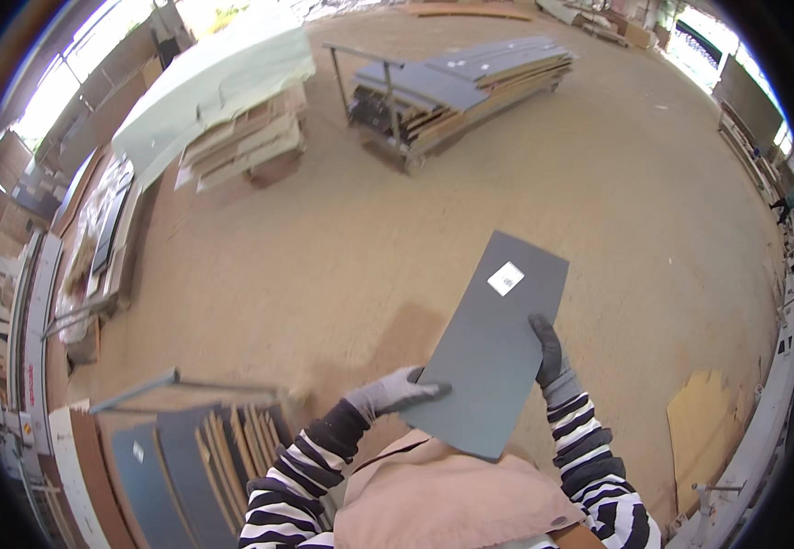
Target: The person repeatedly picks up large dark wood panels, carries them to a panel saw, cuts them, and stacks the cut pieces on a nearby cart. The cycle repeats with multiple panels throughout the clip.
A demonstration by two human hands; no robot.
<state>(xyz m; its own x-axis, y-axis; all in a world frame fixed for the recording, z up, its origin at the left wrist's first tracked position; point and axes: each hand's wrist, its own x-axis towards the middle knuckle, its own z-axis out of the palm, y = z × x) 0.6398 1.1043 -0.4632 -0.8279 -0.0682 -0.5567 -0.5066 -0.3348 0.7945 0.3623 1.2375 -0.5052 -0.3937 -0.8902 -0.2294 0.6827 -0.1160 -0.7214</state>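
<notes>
A long dark-grey board (488,343) with a white label (507,279) near its far end is held in front of my body, its near end by my pink apron (452,503). My left hand (397,392), in a grey glove, grips the board's left edge with the thumb on its upper face. On the right edge my right hand (550,352), also gloved, is closed with its thumb over the face. The fingers of both hands are mostly hidden beneath the board.
At my lower left a cart frame (177,380) holds several upright grey panels (172,457). Ahead, a metal trolley (397,101) carries stacked grey boards (479,73). Left of it stands a sheet-covered stack (241,137). A light-brown sheet (699,430) lies at the right, beside a long machine edge (763,412).
</notes>
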